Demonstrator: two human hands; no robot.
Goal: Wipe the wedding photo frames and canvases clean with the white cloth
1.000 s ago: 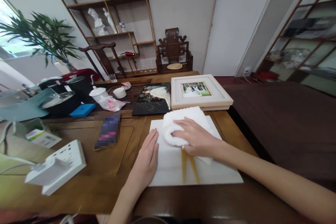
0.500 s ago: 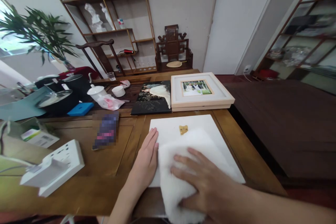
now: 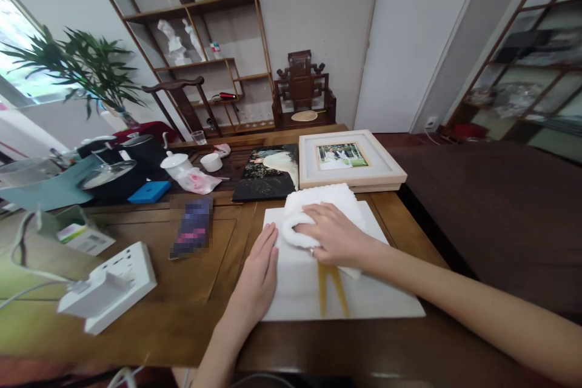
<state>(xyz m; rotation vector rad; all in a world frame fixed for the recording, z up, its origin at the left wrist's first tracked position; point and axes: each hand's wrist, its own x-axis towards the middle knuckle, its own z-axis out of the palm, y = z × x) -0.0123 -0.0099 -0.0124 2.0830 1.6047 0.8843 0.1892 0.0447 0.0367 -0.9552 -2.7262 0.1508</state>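
Wiping of the board (image 3: 295, 294) is judged to be the step in hand. The board is laid flat on the table (image 3: 213, 321), and its far middle part is covered by a thick, folded cloth (image 3: 334, 195). The cloth is gripped by the right hand (image 3: 334, 235), the fingers being pressed down over a bunched fold. The left edge is braced by the left hand (image 3: 258, 273), which is laid flat with nothing grasped. Two prongs (image 3: 322, 294) are seen extending from under the cloth toward the near edge (how they are fixed is hidden). Beyond the board, a frame (image 3: 352, 181) and a print (image 3: 264, 187) are found side by side, both untouched. For any further stroke, a steady brace at the left edge appears to be needed, with even pressure applied and snagging on the prongs avoided.
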